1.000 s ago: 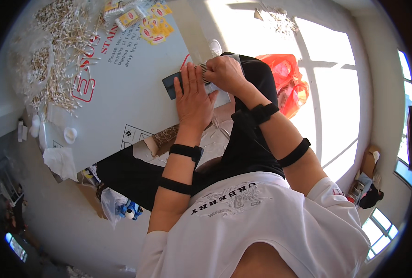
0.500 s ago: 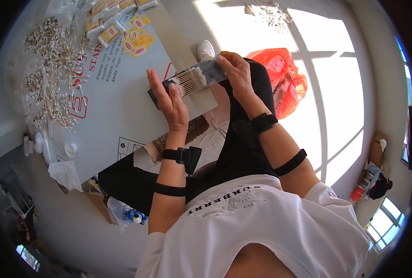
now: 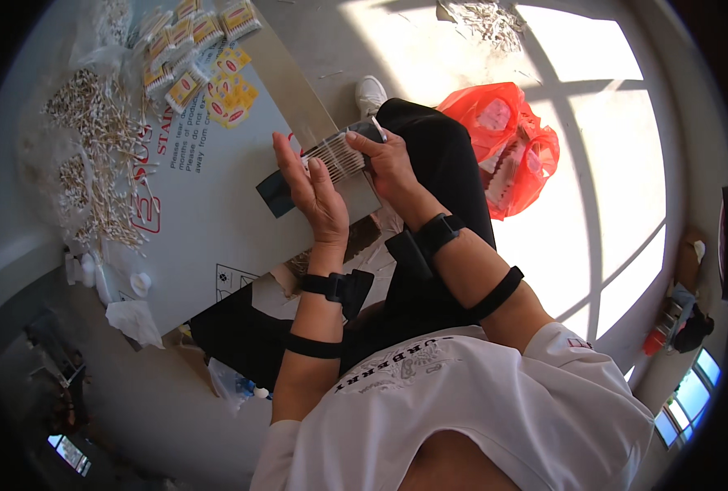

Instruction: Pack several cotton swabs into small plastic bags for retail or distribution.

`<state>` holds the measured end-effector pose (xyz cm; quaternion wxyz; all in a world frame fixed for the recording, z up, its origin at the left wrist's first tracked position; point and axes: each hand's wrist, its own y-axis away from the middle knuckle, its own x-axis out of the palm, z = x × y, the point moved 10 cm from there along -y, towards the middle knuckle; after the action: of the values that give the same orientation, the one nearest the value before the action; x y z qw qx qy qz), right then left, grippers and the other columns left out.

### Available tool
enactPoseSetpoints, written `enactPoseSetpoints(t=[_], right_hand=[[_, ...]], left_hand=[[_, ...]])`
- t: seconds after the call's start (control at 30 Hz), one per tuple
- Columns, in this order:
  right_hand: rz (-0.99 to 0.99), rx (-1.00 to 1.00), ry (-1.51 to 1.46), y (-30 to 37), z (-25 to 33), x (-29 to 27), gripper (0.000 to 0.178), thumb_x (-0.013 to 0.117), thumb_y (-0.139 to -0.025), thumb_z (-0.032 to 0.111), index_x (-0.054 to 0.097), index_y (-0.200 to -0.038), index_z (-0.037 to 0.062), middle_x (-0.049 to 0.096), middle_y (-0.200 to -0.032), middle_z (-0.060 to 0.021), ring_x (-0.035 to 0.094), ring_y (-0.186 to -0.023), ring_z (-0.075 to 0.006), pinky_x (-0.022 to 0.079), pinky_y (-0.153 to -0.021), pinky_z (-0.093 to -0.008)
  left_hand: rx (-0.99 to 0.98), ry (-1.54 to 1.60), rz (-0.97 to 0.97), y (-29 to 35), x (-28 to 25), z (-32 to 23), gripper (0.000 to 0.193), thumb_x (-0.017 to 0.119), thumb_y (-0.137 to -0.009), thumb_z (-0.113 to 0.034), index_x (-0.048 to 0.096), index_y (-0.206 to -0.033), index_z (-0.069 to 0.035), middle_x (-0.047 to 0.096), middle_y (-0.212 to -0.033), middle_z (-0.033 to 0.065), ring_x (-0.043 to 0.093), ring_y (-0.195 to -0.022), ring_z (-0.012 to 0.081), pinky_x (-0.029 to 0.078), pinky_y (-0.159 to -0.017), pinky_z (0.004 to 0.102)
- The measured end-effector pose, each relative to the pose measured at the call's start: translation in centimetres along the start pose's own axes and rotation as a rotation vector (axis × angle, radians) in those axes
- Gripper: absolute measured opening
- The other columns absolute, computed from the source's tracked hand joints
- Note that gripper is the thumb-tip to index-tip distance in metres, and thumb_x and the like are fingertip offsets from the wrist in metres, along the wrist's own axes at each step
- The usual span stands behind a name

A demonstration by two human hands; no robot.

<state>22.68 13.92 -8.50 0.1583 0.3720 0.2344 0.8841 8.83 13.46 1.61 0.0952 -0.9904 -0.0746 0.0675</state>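
Observation:
A row of cotton swabs (image 3: 336,157) lies side by side between my two hands, over a dark flat strip (image 3: 276,195) that sticks out past my left hand. My left hand (image 3: 324,203) holds the swabs' left end, its thumb pressed in and its fingers stretched upward. At the other end, my right hand (image 3: 393,170) is closed round the swabs, thumb on top. A thin pale edge stands up by its fingers; I cannot make out what it is. The right hand hides the clear sleeve's far end.
On the grey board (image 3: 225,196) lie loose cotton swabs (image 3: 106,155), filled swab packs (image 3: 185,86) and yellow printed cards (image 3: 231,102). A red plastic bag (image 3: 536,155) stands on the floor beyond my right leg. Farther off lies another swab heap (image 3: 486,24).
My right hand has moved left along the swabs, closer to my left hand, and now covers the end where clear plastic showed. More of the dark strip shows at the left.

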Motion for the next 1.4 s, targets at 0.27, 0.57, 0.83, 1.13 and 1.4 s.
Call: enactPoseSetpoints(t=[0.27, 0.57, 0.83, 1.13, 1.4], right_hand=[[0.014, 0.029, -0.038, 0.7, -0.2, 0.2, 0.012, 0.075, -0.084, 0.009, 0.067, -0.090, 0.0023, 0.068, -0.080, -0.0033, 0.065, -0.070, -0.0126, 0.053, -0.065, -0.0275], [-0.032, 0.147, -0.138, 0.9, -1.2, -0.7, 0.011, 0.071, -0.086, 0.011, 0.063, -0.092, 0.0051, 0.069, -0.083, -0.0043, 0.067, -0.070, -0.0153, 0.056, -0.065, -0.0296], [-0.075, 0.178, -0.111, 1.0, -1.2, -0.4, 0.009, 0.070, -0.086, 0.008, 0.064, -0.091, 0.0048, 0.069, -0.082, -0.0035, 0.066, -0.069, -0.0145, 0.055, -0.064, -0.0286], [-0.039, 0.168, -0.125, 1.1, -1.2, -0.1, 0.006, 0.069, -0.087, 0.007, 0.064, -0.089, 0.0040, 0.069, -0.082, -0.0043, 0.066, -0.068, -0.0136, 0.054, -0.061, -0.0266], [0.000, 0.123, -0.148, 0.9, -1.0, 0.7, 0.005, 0.069, -0.085, 0.004, 0.066, -0.088, 0.0025, 0.069, -0.079, -0.0050, 0.066, -0.066, -0.0143, 0.055, -0.060, -0.0275]], left_hand=[[0.040, -0.078, -0.039, -0.7, -1.8, 0.2, 0.062, 0.049, -0.101, -0.024, 0.021, -0.151, -0.001, 0.022, -0.157, 0.0195, 0.023, -0.145, 0.0318, 0.021, -0.117, 0.0413], [0.044, -0.865, -0.094, -15.2, -10.9, 2.5, 0.032, 0.075, -0.076, -0.009, 0.062, -0.106, -0.005, 0.055, -0.110, 0.0122, 0.053, -0.105, 0.0308, 0.044, -0.093, 0.0420], [-0.160, -0.926, 0.127, -18.9, -11.5, 6.9, 0.039, 0.085, -0.065, -0.014, 0.066, -0.099, -0.007, 0.058, -0.101, 0.0105, 0.057, -0.095, 0.0277, 0.048, -0.088, 0.0387], [-0.243, -0.753, 0.079, -19.4, -13.3, 8.0, 0.032, 0.086, -0.063, -0.010, 0.065, -0.084, 0.000, 0.067, -0.077, 0.0077, 0.063, -0.070, 0.0173, 0.051, -0.066, 0.0316], [-0.237, -0.641, -0.067, -17.6, -15.9, 6.0, 0.021, 0.081, -0.072, -0.005, 0.062, -0.078, 0.001, 0.064, -0.070, 0.0049, 0.057, -0.057, 0.0133, 0.047, -0.053, 0.0270]])
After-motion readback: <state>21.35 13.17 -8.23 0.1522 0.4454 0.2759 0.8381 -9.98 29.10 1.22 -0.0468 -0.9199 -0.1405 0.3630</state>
